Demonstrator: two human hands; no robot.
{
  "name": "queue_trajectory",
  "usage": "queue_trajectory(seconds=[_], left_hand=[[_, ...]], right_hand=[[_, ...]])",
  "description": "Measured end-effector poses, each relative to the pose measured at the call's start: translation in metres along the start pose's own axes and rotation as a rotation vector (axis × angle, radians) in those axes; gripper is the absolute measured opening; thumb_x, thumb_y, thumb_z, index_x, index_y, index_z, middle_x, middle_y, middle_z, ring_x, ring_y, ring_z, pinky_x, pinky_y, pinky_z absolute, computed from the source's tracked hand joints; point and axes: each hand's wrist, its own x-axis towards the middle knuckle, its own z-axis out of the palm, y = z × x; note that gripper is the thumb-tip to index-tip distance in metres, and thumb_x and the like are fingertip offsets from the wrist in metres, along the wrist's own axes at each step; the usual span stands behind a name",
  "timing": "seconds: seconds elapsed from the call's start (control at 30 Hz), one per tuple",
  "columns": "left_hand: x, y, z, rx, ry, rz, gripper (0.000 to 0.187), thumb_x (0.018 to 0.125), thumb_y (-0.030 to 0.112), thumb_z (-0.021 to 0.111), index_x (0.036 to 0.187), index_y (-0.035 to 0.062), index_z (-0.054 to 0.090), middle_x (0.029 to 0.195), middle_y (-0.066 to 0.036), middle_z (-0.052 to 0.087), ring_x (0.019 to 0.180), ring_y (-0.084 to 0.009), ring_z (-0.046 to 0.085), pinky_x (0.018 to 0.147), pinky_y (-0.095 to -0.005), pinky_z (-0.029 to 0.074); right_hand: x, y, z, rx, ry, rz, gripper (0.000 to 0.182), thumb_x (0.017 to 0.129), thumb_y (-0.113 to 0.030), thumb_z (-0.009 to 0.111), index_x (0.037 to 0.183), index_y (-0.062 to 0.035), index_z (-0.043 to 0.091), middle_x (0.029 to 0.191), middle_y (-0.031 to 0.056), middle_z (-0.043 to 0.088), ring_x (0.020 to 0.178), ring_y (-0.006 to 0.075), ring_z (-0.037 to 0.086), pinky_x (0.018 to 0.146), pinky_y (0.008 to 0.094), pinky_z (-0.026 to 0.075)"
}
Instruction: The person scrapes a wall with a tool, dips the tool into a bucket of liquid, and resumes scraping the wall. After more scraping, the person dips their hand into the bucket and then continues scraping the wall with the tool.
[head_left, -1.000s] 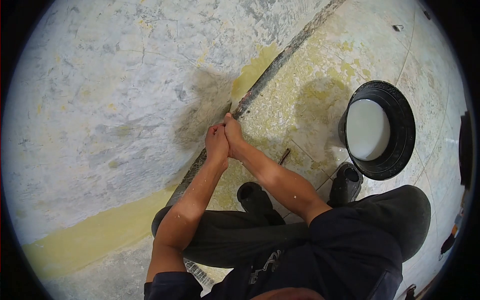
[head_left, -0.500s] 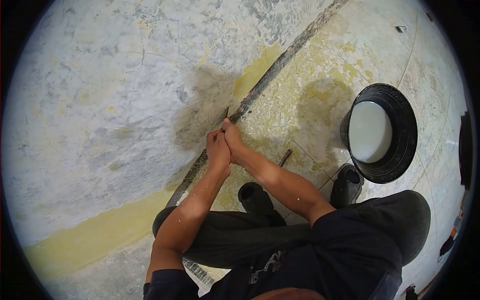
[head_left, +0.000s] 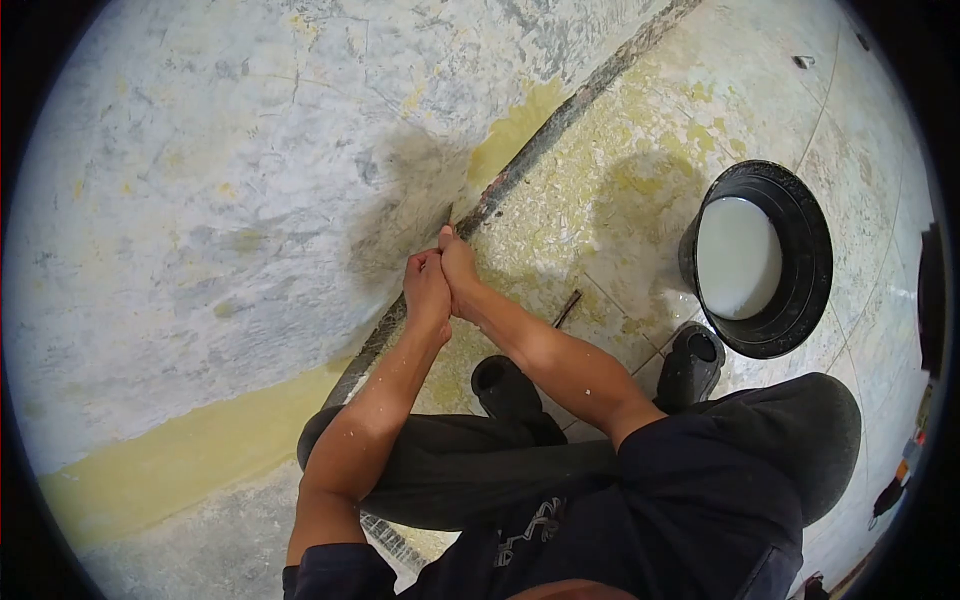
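At the foot of the wall, my right hand (head_left: 459, 264) is closed round a scraper (head_left: 450, 214). Only its thin dark blade shows, seen edge-on against the wall; the handle is hidden in my fingers. My left hand (head_left: 427, 287) is closed too and pressed against the right one, apparently gripping the same scraper, though its fingers are partly covered. Both hands are by the dark strip where the wall (head_left: 250, 200) meets the floor. The wall is patchy grey-white, with yellow paint (head_left: 515, 125) left near its base.
A black bucket (head_left: 822, 250) with milky liquid (head_left: 738, 257) stands on the floor to the right. Pale and yellow flakes (head_left: 560, 200) litter the tiles. A thin dark stick-like object (head_left: 567, 308) lies between my dark shoes (head_left: 505, 390). A small dark item (head_left: 803, 62) lies farther off.
The view has shifted slightly. My hands, still together on the scraper, have moved a little up and left in view, close along the wall's base.
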Motion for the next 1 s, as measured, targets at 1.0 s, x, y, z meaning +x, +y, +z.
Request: queue_trajectory(seconds=[1.0], left_hand=[[0.018,-0.010,0.015,0.011,-0.072,0.024,0.027,0.094,0.032,0.051,0.101,0.0060,0.054,0.083,-0.004,0.054,0.068,-0.0104,0.051,0.054,-0.0261,0.042]], right_hand=[[0.032,-0.001,-0.026,-0.069,0.003,0.068,0.045,0.099,-0.031,0.034,0.129,-0.0006,0.046,0.111,0.0156,0.057,0.096,0.0252,0.055,0.081,0.0383,0.046]])
